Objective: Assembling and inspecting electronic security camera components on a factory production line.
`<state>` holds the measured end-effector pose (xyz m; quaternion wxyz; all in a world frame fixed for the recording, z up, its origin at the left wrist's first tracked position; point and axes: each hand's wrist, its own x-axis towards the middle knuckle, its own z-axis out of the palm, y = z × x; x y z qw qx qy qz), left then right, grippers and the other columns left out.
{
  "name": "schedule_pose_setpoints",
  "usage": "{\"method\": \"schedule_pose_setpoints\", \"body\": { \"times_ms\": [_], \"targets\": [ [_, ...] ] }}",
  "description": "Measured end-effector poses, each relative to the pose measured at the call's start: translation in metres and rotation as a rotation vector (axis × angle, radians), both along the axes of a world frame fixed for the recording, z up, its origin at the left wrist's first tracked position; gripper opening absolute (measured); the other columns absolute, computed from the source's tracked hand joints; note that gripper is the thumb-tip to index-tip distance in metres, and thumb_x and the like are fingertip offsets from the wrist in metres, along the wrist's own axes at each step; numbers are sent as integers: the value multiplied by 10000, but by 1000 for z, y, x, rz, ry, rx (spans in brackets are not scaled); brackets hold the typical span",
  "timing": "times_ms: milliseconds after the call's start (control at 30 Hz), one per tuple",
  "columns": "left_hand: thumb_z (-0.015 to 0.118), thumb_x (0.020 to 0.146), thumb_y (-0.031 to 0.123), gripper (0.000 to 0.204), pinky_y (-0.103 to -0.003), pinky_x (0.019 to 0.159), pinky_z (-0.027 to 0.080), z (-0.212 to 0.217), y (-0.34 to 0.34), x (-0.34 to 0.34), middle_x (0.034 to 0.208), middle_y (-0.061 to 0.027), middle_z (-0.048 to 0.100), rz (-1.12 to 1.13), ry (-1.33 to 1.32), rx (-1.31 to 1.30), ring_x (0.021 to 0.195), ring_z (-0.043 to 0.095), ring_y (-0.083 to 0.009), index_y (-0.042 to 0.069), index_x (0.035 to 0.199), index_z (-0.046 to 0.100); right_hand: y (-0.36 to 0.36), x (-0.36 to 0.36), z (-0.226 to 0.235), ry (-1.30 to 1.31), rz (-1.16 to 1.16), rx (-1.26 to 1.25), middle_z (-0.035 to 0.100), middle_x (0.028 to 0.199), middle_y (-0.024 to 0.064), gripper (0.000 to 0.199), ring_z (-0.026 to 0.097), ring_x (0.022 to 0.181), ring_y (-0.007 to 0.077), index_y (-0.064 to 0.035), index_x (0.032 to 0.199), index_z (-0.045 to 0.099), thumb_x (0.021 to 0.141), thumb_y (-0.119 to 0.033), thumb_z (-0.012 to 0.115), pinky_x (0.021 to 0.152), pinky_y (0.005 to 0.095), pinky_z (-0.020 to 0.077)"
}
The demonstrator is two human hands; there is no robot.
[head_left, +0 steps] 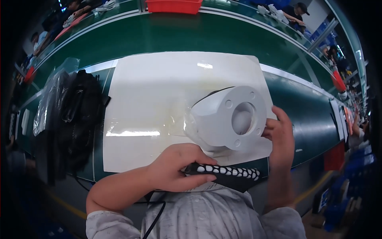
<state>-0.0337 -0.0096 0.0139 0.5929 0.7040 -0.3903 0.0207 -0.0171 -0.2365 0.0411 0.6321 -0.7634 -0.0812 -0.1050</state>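
Observation:
A white plastic housing (211, 115) lies tilted on the pale sheet in front of me. Its round flange (258, 109) has a large central hole and several small round marks, and it faces right. My left hand (181, 165) is closed around one end of a flat black piece (227, 181) with a row of white oval spots along its edge, held close to my body. What this piece is, I cannot make out. Beside the flange's right rim is my right hand (281, 137), fingers apart, the fingertips at or just off the rim.
Under the housing, a large white sheet (147, 91) with shiny tape strips covers part of the green bench (310, 115). Black bags (81, 115) and clear plastic (49, 103) lie at the left. A red bin (174, 6) stands at the far edge. Other people work beyond.

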Motion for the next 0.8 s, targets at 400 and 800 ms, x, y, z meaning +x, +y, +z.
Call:
{"method": "schedule_pose_setpoints", "body": {
  "times_ms": [400,800],
  "targets": [
    [676,700,73,241,-223,570,421,-3,-17,-13,754,-56,586,173,386,-215,659,550,-97,37,891,535,4,-41,-25,-423,137,-297,564,860,85,353,536,790,215,-36,906,543,605,-23,728,666,269,439],
    [675,669,-23,215,-256,466,388,3,2,-6,611,-88,560,103,277,79,540,525,-150,34,737,479,-7,-40,-29,-175,200,-38,608,776,97,372,561,700,96,0,960,431,696,-48,688,576,190,427]
  ]
}}
